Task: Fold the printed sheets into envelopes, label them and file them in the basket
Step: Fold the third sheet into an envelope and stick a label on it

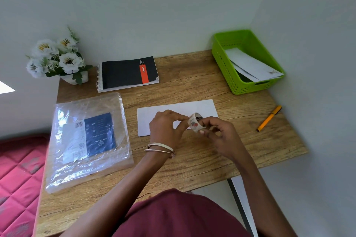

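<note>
A white envelope (194,107) lies flat in the middle of the wooden desk (192,159). Just above it my right hand (221,136) grips a small roll of patterned tape (195,122). My left hand (166,128) pinches at the roll's left edge with thumb and fingertips. The green plastic basket (225,67) stands at the desk's far right corner. Two white envelopes (250,65) lean inside it.
An orange pen (269,118) lies right of the envelope. A clear plastic packet (88,140) with a blue printed insert covers the desk's left side. A black spiral notebook (128,73) and a pot of white flowers (57,59) sit at the back. Walls close the back and right.
</note>
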Motion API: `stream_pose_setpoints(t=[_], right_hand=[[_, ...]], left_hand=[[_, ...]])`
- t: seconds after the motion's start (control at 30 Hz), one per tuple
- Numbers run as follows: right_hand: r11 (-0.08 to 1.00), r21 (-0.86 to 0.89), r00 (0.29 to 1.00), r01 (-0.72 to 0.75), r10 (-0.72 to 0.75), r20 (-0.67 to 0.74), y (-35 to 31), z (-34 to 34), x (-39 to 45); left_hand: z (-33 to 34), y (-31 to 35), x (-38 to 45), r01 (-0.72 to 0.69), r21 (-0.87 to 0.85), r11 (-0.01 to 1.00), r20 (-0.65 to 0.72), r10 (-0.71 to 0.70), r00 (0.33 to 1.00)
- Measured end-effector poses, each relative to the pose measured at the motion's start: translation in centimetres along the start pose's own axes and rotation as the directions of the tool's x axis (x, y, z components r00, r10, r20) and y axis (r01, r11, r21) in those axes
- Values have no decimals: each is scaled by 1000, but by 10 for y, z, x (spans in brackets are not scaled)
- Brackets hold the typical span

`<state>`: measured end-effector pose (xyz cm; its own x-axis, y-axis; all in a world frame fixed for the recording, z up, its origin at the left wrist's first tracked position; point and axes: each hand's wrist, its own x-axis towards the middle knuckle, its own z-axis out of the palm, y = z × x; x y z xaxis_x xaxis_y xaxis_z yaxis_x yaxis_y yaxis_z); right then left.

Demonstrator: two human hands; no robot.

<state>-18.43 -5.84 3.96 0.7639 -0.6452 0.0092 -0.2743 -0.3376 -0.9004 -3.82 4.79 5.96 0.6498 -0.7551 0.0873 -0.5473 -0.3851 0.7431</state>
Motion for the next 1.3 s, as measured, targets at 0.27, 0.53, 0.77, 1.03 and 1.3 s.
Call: stream_pose_setpoints(t=[0.27,0.53,0.77,1.03,1.3], right_hand=[[996,-80,1000,31,-30,10,-4,2,1],[961,-247,990,125,-138,-34,-10,7,0],[950,-291,984,116,-150,-95,-9,11,-3],[957,-281,989,64,-99,-114,-10,13,-4],[950,-304,986,70,-112,-121,-12,8,-3]], left_hand=[[0,5,-3,55,-27,998,7,-55,998],[6,4,-2,60,-18,998,87,-58,995],[8,3,-2,32,-38,999,154,-26,988],[6,4,-4,63,-105,992,209,-40,977],[6,0,-4,88,-87,992,23,-86,996]])
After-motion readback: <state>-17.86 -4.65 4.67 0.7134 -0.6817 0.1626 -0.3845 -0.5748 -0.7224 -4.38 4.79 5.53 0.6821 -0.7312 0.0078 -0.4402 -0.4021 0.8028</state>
